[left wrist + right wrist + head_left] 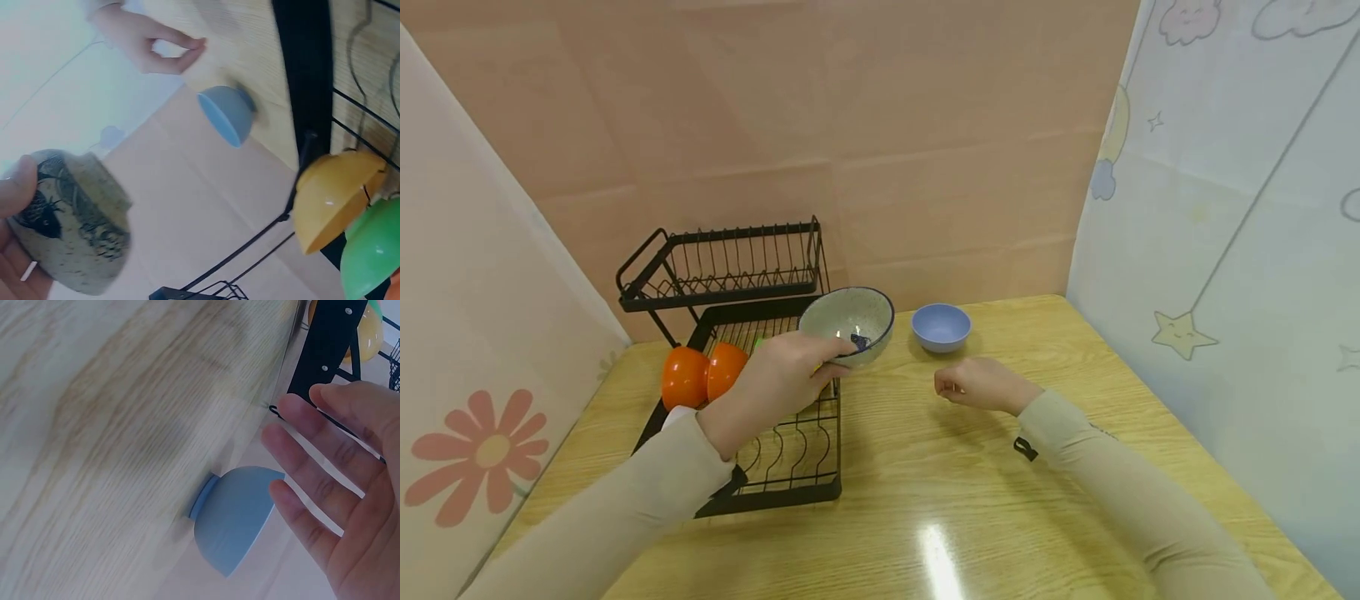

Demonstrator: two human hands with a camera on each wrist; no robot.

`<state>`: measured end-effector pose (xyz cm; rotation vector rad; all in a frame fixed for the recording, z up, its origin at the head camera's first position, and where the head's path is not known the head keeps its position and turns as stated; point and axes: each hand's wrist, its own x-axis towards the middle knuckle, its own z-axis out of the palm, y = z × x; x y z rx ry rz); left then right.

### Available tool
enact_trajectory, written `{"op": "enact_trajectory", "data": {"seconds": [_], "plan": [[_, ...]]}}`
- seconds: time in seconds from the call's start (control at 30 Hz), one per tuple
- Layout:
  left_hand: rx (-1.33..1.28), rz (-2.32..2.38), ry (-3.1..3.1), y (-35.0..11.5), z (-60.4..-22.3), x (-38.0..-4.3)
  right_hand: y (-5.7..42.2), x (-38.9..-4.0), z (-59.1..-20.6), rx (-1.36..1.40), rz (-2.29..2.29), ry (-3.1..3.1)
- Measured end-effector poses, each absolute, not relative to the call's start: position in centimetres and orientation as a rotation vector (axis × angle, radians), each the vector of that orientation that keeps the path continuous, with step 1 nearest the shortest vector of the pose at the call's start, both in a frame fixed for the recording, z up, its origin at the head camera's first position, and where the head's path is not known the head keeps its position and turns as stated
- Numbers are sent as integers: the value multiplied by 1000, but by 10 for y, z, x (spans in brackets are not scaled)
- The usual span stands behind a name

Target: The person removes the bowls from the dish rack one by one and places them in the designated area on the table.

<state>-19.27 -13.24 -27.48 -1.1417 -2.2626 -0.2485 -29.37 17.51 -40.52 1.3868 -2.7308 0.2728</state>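
Left hand (778, 371), thumb and fingers gripping the near side of one speckled bowl (844, 312), held raised; right hand (988, 387), apart from it over the table (880, 533), fingers relaxed and slightly bent. Below and beside the left hand: one black rack (767, 500), bearing orange bowls (685, 379), one yellow bowl (337, 197), one green bowl (378, 250). Beyond the right hand, near its fingers: one blue bowl (941, 327), upright.
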Motion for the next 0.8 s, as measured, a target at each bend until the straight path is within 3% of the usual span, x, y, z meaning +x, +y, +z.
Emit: {"op": "enact_trajectory", "data": {"seconds": [0.4, 0.8], "plan": [[-1328, -136, -2093, -122, -306, -212, 178, -293, -408, 1400, 279, -2696], [-1354, -128, -2164, -118, -331, -224, 173, -294, -407, 1392, 253, -2702]]}}
